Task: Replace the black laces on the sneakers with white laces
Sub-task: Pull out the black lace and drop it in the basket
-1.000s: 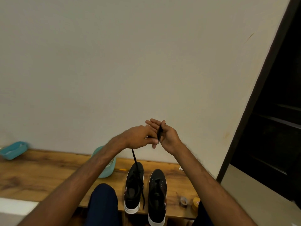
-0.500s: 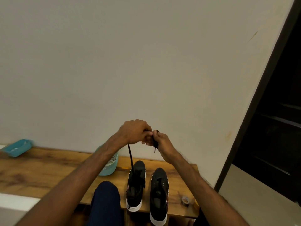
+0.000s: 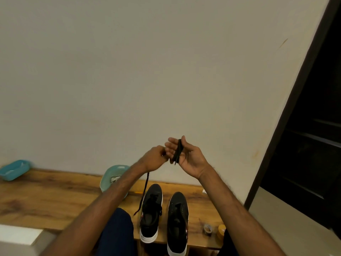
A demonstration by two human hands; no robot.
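While the left hand [image 3: 155, 160] is curled into a fist on one stretch of the black lace [image 3: 177, 152], the right hand [image 3: 190, 159] carries the rest of it as a folded bundle. That bundle lies across the right palm at the base of the fingers, running from about one o'clock to seven o'clock, with the thumb set against it from behind. The fingers [image 3: 170, 142] are nearly straight and point toward nine o'clock, their tips just beside the left knuckles. So the right grip is loose — a thumb pinch rather than a closed fist.

From the underside of the left fist the free tail of the lace drops toward six o'clock and ends in the air, just at nine o'clock of the laced sneaker [image 3: 150, 211]. Both forearms rise from the bottom edge, and the hands meet in front of the pale wall [image 3: 147, 71], well above the wooden bench [image 3: 46, 196].

On that bench the laced sneaker stands toe-away with dark lacing loose in its eyelets. At its three o'clock stands the unlaced sneaker [image 3: 178, 217], close beside it. At ten o'clock of the sneakers a teal tray [image 3: 110, 172] holds white laces [image 3: 115, 179] — partly hidden by the left forearm.
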